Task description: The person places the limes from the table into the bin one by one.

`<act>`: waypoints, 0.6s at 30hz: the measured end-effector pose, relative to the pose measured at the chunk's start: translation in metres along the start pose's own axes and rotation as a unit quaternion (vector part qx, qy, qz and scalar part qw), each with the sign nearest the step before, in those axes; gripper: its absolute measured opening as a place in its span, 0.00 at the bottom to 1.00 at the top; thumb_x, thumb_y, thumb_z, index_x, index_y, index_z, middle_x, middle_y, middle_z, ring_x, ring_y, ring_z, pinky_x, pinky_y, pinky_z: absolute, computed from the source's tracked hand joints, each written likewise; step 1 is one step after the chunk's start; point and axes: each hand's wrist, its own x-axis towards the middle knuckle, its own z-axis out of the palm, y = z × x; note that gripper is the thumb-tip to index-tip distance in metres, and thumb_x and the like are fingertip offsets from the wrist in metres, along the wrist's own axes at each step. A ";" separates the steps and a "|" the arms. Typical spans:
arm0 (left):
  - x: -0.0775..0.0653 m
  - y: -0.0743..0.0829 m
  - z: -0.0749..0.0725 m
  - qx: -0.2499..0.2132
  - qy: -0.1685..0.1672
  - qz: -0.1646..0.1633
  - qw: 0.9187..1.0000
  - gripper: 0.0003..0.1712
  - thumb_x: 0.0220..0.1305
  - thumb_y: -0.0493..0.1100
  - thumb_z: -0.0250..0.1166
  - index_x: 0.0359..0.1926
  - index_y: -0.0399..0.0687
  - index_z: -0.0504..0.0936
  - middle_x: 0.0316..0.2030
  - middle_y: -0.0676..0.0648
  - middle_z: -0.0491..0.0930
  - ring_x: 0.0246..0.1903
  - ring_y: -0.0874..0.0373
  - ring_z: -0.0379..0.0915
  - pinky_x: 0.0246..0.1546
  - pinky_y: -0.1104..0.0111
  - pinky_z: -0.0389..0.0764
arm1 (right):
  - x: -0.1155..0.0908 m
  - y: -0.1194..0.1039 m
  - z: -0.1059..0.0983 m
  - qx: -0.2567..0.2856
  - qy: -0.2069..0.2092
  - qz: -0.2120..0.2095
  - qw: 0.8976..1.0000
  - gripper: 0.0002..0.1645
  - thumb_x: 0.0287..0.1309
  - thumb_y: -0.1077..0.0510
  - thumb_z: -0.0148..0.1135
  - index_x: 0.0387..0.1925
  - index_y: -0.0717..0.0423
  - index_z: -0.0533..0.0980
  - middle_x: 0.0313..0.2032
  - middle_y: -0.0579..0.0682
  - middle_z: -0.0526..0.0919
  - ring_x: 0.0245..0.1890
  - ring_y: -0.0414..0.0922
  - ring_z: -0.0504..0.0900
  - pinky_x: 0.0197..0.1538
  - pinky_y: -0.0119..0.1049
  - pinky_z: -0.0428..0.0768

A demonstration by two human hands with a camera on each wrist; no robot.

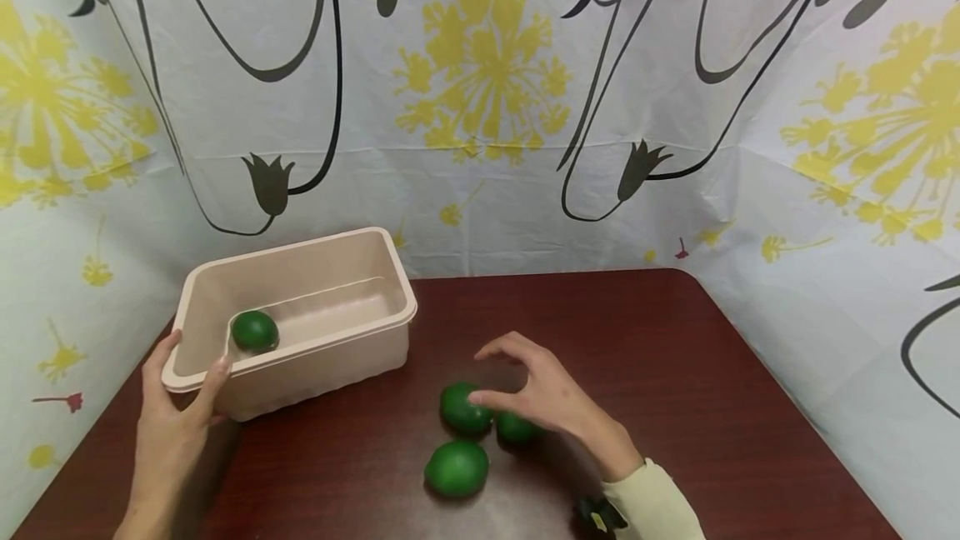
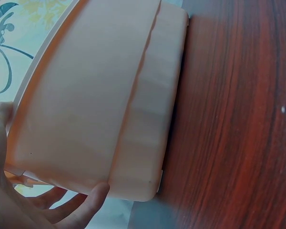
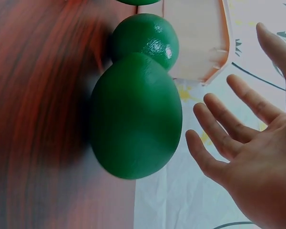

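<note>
Green and smooth-skinned, the first fruit [image 1: 456,411] lies on the desk [image 1: 615,315], beneath the thumb of the right grip [image 1: 551,390] in the head view; contact cannot be confirmed. The second fruit [image 1: 516,432] sits just below the palm, partly hidden. The third fruit [image 1: 456,469] lies nearer the wearer than the grip. Condition of the right grip: released, fingers apart, nothing held.

Assessment: thumb and fingertips should straddle one fruit at its widest part and close evenly, since a rounded body would probably roll if touched on one side first. Neighbouring fruit leaves little finger room; a descent from above appears advisable.

Left of the right grip is the beige bin [image 1: 322,377], with a fourth fruit [image 1: 255,331] inside, close to the left grip [image 1: 172,423]. That grip grasps the bin's end, thumb over the rim; steady, light pressure should prevent sliding.
</note>
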 end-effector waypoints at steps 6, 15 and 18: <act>-0.001 -0.001 0.000 -0.001 0.005 0.001 1.000 0.47 0.72 0.62 0.63 0.78 0.91 0.42 0.83 0.42 0.47 0.56 0.46 0.67 0.25 0.77 0.83 | -0.008 0.007 -0.001 0.006 -0.022 0.002 1.000 0.30 0.51 0.37 0.80 0.55 0.33 0.80 0.54 0.35 0.82 0.60 0.44 0.82 0.64 0.54 0.82; -0.001 -0.001 0.000 0.000 0.004 -0.003 1.000 0.47 0.72 0.63 0.63 0.78 0.92 0.42 0.83 0.42 0.47 0.59 0.42 0.65 0.24 0.78 0.82 | -0.017 0.018 -0.003 -0.002 -0.053 0.023 0.998 0.35 0.51 0.34 0.79 0.59 0.37 0.79 0.58 0.41 0.81 0.63 0.47 0.81 0.65 0.57 0.81; 0.000 0.000 0.001 -0.001 0.001 -0.004 1.000 0.47 0.72 0.63 0.63 0.78 0.92 0.41 0.83 0.42 0.46 0.61 0.39 0.64 0.24 0.78 0.82 | -0.020 0.021 -0.004 -0.006 -0.061 0.031 0.998 0.38 0.50 0.33 0.79 0.60 0.40 0.79 0.58 0.43 0.81 0.63 0.49 0.80 0.65 0.58 0.80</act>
